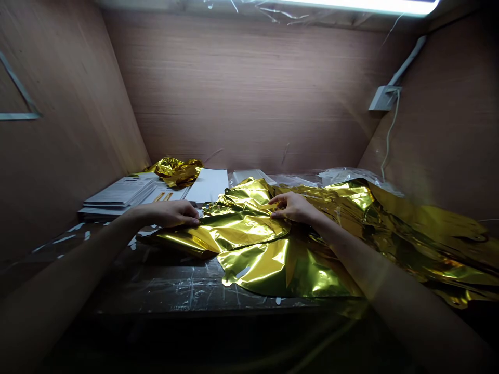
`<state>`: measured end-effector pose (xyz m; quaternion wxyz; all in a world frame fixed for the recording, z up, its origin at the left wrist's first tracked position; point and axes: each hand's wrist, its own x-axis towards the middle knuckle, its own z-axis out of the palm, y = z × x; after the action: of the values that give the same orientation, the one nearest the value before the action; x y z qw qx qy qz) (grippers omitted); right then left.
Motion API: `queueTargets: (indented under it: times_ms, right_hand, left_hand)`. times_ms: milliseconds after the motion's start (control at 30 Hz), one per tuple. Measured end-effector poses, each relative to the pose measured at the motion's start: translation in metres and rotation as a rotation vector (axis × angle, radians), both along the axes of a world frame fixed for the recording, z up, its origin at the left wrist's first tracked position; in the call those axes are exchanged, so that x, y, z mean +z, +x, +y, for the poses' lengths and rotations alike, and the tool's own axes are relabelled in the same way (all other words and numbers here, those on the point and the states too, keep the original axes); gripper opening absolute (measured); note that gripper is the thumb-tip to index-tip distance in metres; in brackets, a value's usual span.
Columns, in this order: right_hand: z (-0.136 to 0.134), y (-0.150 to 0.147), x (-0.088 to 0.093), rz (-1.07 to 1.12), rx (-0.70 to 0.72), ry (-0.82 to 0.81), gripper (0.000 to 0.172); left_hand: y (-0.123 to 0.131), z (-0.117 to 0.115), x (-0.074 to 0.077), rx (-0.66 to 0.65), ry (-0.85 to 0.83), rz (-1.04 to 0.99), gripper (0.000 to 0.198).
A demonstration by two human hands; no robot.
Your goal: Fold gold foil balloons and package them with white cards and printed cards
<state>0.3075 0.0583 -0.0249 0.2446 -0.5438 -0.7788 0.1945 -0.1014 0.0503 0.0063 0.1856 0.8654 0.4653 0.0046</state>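
A flat, uninflated gold foil balloon (241,228) with small edge tabs lies creased in front of me. My left hand (171,213) is closed, with thumb and fingers pinching the balloon's left edge. At its upper right side, my right hand (294,208) has thumb and forefinger curled onto the foil; the other fingers are partly hidden. Beneath it, another gold foil piece (288,265) spreads toward the table's front edge. More overlapping gold foil balloons (409,239) are heaped to the right, under and beyond my right forearm.
Stacked paper sheets (120,192) and a white card (208,184) sit at the back left, beside crumpled gold foil (177,170). Clear plastic bags (346,176) lie along the back. White scraps dot the dark table (167,285). Wooden panels (265,93) enclose three sides; a power socket (384,98) hangs right.
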Motion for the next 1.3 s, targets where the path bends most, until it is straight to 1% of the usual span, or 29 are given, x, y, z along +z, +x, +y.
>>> queueTargets:
  times_ms: [100, 167, 233, 300, 400, 433, 500, 533, 600, 700, 800, 900, 1000, 1067, 1133, 1200, 1300]
  right_hand:
    - [-0.001, -0.002, -0.003, -0.056, -0.019, 0.039, 0.05]
    - [-0.001, -0.003, -0.004, -0.107, -0.024, 0.092, 0.048]
    - [-0.003, -0.005, 0.0, -0.179, -0.013, 0.169, 0.047]
    - [-0.006, -0.006, 0.01, -0.285, 0.018, 0.296, 0.042]
    - [-0.013, -0.009, 0.036, -0.46, 0.096, 0.512, 0.029]
    - [-0.017, -0.011, 0.044, -0.496, 0.115, 0.561, 0.025]
    - [-0.024, -0.019, 0.057, -0.535, 0.143, 0.598, 0.021]
    - [-0.029, -0.025, 0.059, -0.547, 0.16, 0.592, 0.021]
    - [-0.038, -0.037, 0.057, -0.57, 0.217, 0.548, 0.025]
    - [-0.047, -0.054, 0.043, -0.605, 0.308, 0.474, 0.031]
    - [-0.047, -0.061, 0.031, -0.626, 0.339, 0.436, 0.025]
    - [-0.041, -0.06, 0.026, -0.633, 0.334, 0.428, 0.022]
    - [-0.036, -0.057, 0.023, -0.608, 0.328, 0.408, 0.026]
    - [-0.036, -0.056, 0.022, -0.581, 0.33, 0.391, 0.031]
    - [-0.036, -0.056, 0.02, -0.562, 0.333, 0.384, 0.033]
    - [-0.037, -0.057, 0.019, -0.551, 0.35, 0.375, 0.032]
    - [-0.037, -0.059, 0.018, -0.552, 0.375, 0.357, 0.028]
  left_hand:
    - [0.0, 0.003, -0.001, -0.03, -0.141, 0.033, 0.045]
    - [0.001, 0.004, -0.001, -0.033, -0.145, 0.018, 0.044]
    - [0.003, 0.002, 0.0, -0.041, -0.142, 0.004, 0.042]
    - [0.005, -0.001, 0.001, -0.043, -0.144, -0.012, 0.04]
    - [0.008, -0.006, 0.002, -0.042, -0.152, -0.025, 0.04]
    - [0.009, -0.008, 0.003, -0.04, -0.146, -0.028, 0.04]
    - [0.01, -0.01, 0.003, -0.032, -0.123, -0.048, 0.039]
    - [0.011, -0.01, 0.003, -0.031, -0.113, -0.068, 0.039]
    - [0.012, -0.011, 0.002, -0.041, -0.108, -0.11, 0.039]
    - [0.019, -0.012, -0.004, -0.038, -0.092, -0.145, 0.04]
    - [0.033, -0.014, -0.016, -0.029, -0.054, -0.206, 0.04]
    - [0.048, -0.018, -0.023, -0.012, -0.074, -0.32, 0.04]
    - [0.054, -0.022, -0.017, -0.009, -0.085, -0.42, 0.043]
    - [0.052, -0.024, -0.009, -0.031, -0.08, -0.469, 0.044]
    - [0.05, -0.024, -0.004, -0.054, -0.111, -0.509, 0.045]
    - [0.05, -0.023, -0.006, -0.071, -0.179, -0.555, 0.048]
    - [0.057, -0.019, -0.017, -0.094, -0.285, -0.59, 0.054]
